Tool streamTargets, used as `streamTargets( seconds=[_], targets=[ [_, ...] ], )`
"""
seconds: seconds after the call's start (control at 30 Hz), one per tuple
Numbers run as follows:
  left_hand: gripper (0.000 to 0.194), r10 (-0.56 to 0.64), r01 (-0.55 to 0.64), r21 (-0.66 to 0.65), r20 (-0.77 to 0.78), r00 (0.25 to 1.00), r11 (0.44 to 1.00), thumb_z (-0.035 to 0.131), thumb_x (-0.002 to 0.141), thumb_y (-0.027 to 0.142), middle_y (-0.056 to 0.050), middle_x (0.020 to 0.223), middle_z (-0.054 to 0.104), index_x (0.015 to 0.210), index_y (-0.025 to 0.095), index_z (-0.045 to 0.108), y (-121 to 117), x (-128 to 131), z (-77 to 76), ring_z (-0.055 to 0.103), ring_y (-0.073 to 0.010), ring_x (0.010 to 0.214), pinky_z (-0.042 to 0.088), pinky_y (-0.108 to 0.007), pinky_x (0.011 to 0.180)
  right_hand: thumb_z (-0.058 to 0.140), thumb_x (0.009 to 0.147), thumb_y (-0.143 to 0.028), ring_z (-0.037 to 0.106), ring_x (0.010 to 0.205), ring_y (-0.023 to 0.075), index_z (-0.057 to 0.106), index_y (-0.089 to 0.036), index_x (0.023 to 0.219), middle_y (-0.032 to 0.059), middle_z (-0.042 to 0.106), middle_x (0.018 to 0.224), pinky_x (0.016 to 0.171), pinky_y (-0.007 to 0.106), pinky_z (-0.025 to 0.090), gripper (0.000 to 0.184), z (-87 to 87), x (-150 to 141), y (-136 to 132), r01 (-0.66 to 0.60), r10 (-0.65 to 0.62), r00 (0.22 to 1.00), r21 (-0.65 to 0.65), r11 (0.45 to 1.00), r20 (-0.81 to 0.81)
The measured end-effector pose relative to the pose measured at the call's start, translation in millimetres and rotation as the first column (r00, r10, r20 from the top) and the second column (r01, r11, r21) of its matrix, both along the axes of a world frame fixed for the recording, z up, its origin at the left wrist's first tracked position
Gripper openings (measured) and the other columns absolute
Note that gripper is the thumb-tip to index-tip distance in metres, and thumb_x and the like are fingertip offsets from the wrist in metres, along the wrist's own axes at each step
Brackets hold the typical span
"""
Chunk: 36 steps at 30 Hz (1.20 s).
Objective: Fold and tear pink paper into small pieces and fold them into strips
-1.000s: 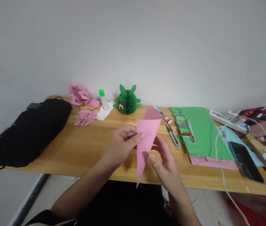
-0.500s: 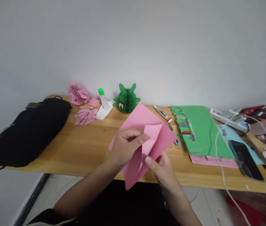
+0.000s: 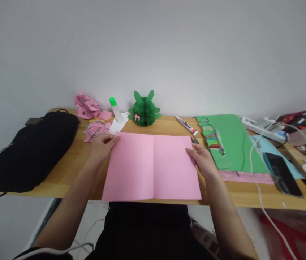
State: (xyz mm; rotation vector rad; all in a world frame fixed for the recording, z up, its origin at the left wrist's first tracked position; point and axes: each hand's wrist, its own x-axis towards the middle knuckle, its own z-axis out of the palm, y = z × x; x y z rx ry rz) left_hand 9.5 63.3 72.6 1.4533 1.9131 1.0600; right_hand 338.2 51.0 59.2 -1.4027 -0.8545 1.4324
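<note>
A sheet of pink paper (image 3: 132, 166) is spread out over the front of the table, with a crease running down its middle. My left hand (image 3: 101, 146) pinches its upper left corner between thumb and fingers. At the right edge, near the top, my right hand (image 3: 200, 155) grips the sheet, thumb on top and fingers behind. Just above that hand the pointed blades of scissors (image 3: 194, 140) show; the rest of them is hidden. Behind the sheet stands a green honeycomb paper figure (image 3: 144, 112) with ear-like leaves and a small pink bow.
To the left lie a black bag (image 3: 41, 148), crumpled pink paper (image 3: 86, 105), a tape ring (image 3: 95, 128) and a green-capped glue stick (image 3: 116, 110). A glue tube (image 3: 186, 125), green card (image 3: 236, 144), phone (image 3: 283, 175), white cable (image 3: 258, 187) and power strip (image 3: 263, 128) occupy the right.
The pink paper, folded and held up in both hands before, is now opened out and lower. My hands have moved apart to its left and right edges.
</note>
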Motion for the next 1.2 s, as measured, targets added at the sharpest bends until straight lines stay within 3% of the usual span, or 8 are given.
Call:
streamTargets(
  seconds=[0.13,0.2,0.3,0.4,0.7,0.93,1.2],
  targets=[
    [0.029,-0.093,0.091,-0.021,-0.285,0.954,0.996,0.058,0.073,0.023,-0.011,0.102,0.065,0.1,0.014,0.063,12,4,-15.5,0.06,-0.0259,0.092,0.046,-0.044,0.089,0.076,0.064,-0.032,0.061,0.052,0.015,0.063,-0.017,0.089,0.001,0.069,0.066,0.053,0.027,0.049,0.032,-11.7,-5,17,-0.078,0.085,0.989,-0.062,0.995,0.122],
    [0.026,-0.198,0.205,-0.025,-0.385,0.901,0.979,0.055,0.077,0.019,-0.012,0.112,0.062,0.101,0.015,0.065,15,20,-17.2,0.055,-0.027,0.107,0.041,-0.043,0.097,0.07,0.074,-0.03,0.063,0.061,0.0144,0.064,-0.016,0.092,0.0022,0.069,0.075,0.059,0.028,0.051,0.025,-15.1,-8,26,-0.084,0.101,0.974,-0.088,0.993,0.205],
    [0.018,-0.367,0.375,-0.081,-0.47,0.803,0.924,0.052,0.082,0.018,-0.008,0.1,0.063,0.087,0.017,0.069,18,47,-20.3,0.059,-0.0221,0.097,0.045,-0.035,0.09,0.059,0.088,-0.033,0.064,0.081,0.0156,0.062,-0.013,0.102,0.0051,0.066,0.096,0.072,0.032,0.054,0.025,-20.1,-9,41,-0.066,0.105,0.937,-0.125,0.99,0.333],
    [0.024,-0.441,0.45,-0.12,-0.529,0.725,0.885,0.046,0.087,0.017,-0.006,0.086,0.061,0.084,0.018,0.07,20,67,-28.9,0.059,-0.0198,0.083,0.047,-0.032,0.078,0.055,0.09,-0.036,0.062,0.096,0.0205,0.058,-0.014,0.113,0.0065,0.061,0.112,0.081,0.039,0.054,0.032,-26.2,-8,52,-0.044,0.103,0.893,-0.144,0.989,0.438],
    [0.037,-0.419,0.478,-0.095,-0.645,0.638,0.873,0.039,0.088,0.012,-0.009,0.089,0.058,0.113,0.016,0.065,20,81,-60.4,0.055,-0.0219,0.087,0.047,-0.034,0.078,0.057,0.089,-0.035,0.061,0.101,0.0229,0.057,-0.014,0.116,0.0072,0.059,0.118,0.083,0.041,0.053,0.034,-42.8,-4,59,-0.006,0.1,0.801,-0.16,0.987,0.59],
    [0.041,-0.438,0.499,-0.129,-0.692,0.574,0.857,0.039,0.085,0.007,-0.01,0.087,0.058,0.119,0.014,0.062,21,82,-59.8,0.054,-0.0236,0.087,0.046,-0.037,0.078,0.057,0.089,-0.036,0.061,0.101,0.0242,0.058,-0.014,0.115,0.0061,0.06,0.117,0.083,0.041,0.053,0.034,-39.4,-3,53,-0.017,0.114,0.753,-0.154,0.988,0.649],
    [0.041,-0.442,0.493,-0.147,-0.702,0.558,0.857,0.038,0.088,0.008,-0.011,0.088,0.058,0.121,0.014,0.06,21,82,-59.9,0.054,-0.024,0.087,0.043,-0.036,0.077,0.058,0.088,-0.037,0.06,0.101,0.0255,0.06,-0.013,0.113,0.0052,0.06,0.116,0.083,0.04,0.053,0.034,-41.6,-7,27,-0.009,0.134,0.697,-0.179,0.984,0.705]
  ],
)
